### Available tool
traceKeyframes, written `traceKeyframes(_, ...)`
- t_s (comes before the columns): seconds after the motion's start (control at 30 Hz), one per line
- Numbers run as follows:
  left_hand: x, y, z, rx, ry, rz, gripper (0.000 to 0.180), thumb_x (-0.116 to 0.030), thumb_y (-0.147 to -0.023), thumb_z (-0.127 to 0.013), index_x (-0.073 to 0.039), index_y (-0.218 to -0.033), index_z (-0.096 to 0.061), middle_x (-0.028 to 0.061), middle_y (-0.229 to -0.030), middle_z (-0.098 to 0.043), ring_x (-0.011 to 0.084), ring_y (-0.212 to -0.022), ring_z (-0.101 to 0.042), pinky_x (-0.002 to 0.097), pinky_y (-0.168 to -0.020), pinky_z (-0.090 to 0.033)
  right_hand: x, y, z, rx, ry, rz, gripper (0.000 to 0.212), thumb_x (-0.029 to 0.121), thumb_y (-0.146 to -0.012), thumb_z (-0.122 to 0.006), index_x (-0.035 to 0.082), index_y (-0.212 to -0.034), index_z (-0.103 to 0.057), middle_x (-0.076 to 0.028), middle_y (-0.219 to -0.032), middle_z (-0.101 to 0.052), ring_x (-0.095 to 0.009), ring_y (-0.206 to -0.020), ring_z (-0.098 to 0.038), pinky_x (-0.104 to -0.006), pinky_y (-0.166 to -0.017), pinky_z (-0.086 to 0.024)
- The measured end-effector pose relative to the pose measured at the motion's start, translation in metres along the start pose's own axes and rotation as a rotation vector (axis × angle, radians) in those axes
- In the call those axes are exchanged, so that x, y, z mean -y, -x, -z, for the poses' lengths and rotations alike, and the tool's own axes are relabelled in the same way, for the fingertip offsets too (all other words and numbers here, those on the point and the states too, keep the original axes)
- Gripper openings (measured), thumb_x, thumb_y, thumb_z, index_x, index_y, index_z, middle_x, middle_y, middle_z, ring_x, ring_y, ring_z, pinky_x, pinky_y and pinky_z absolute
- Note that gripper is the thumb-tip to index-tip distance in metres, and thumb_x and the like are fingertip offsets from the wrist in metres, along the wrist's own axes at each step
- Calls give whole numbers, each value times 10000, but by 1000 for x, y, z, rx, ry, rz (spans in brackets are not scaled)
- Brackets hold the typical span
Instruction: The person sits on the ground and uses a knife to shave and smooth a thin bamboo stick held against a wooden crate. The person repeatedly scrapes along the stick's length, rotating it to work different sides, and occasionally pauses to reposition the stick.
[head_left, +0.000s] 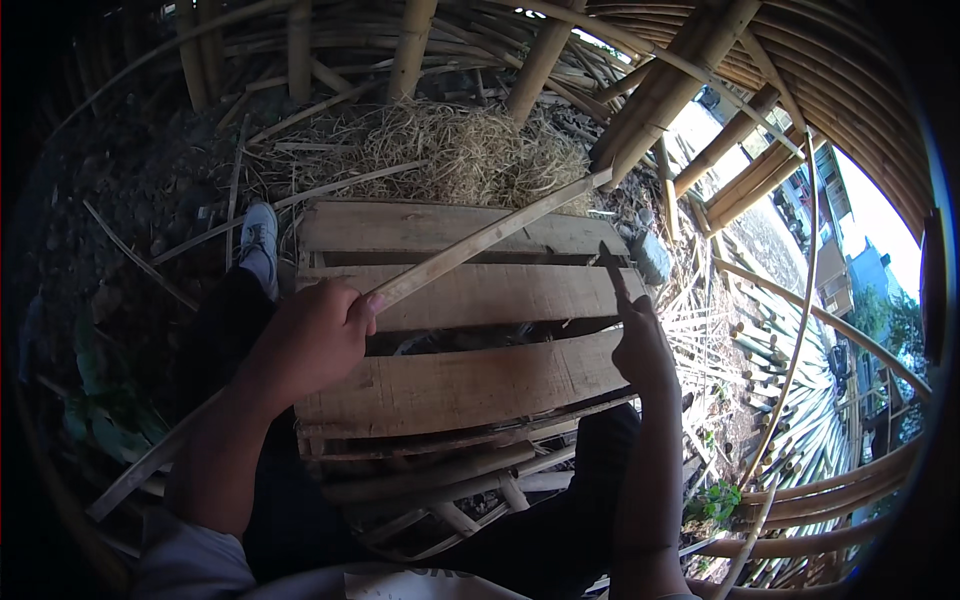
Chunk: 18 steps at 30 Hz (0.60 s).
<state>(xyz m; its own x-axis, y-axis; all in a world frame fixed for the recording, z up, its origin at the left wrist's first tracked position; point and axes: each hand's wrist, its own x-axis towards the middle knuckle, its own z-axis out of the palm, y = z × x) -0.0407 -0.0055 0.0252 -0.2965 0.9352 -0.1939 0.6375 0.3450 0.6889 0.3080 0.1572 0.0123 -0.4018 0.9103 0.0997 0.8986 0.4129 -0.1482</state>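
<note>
My left hand (pixel 315 335) is closed around a long, flat bamboo strip (pixel 490 238). The strip slants across the slatted wooden bench (pixel 470 390), its far end up to the right and its near end passing under my left forearm to the lower left. In my right hand (pixel 643 345) is a knife (pixel 613 272) with a dark blade, its tip pointing away from me over the bench's right edge. Blade and strip are apart. My fingers cover most of the knife's handle.
Pale shavings (pixel 470 150) are heaped beyond the bench. Thick bamboo posts (pixel 640 120) stand behind them. A shoe (pixel 259 235) is left of the bench. A grey block (pixel 654 258) sits at its far right corner. Cut bamboo poles (pixel 790 390) lie in sunlight on the right.
</note>
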Motion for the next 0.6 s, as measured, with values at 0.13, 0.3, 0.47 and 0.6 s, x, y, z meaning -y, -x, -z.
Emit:
traceKeyframes(0.13, 6, -1, 0, -5, 3, 0, 426, -307, -1064, -531, -1, -798, -663, 106, -613, -591, 195, -581, -591, 376, -622, -478, 81, 33, -25, 195, -209, 477, 650, -141, -861, -468, 33, -1486, -436, -196, -1115, -525, -378, -1069, -580, -468, -934, -501)
traceKeyframes(0.3, 12, -2, 1, -8, -5, 12, 422, -302, -1060, -535, -3, -791, -661, 105, -605, -574, 192, -581, -581, 375, -622, -474, 12, 5, -47, 178, -101, 295, 528, -65, -911, -456, -5, -1434, -488, -258, -1131, -584, -393, -1065, -632, -501, -890, -530)
traceKeyframes(0.47, 0, -6, -5, 24, 5, -53, 429, -308, -1061, -532, -2, -790, -663, 115, -618, -594, 208, -595, -600, 383, -640, -483, -124, -25, -18, 120, 346, -267, 483, -107, -871, -486, -47, -1349, -527, -294, -1118, -591, -444, -1005, -650, -518, -870, -546)
traceKeyframes(0.6, 6, -2, -9, 43, -37, -20, 435, -315, -1062, -525, -3, -800, -676, 133, -645, -626, 235, -622, -637, 391, -667, -498, -21, -28, -33, -79, -38, 223, 727, -136, -802, -522, 108, -1486, -487, -189, -1061, -567, -400, -1016, -587, -502, -882, -507)
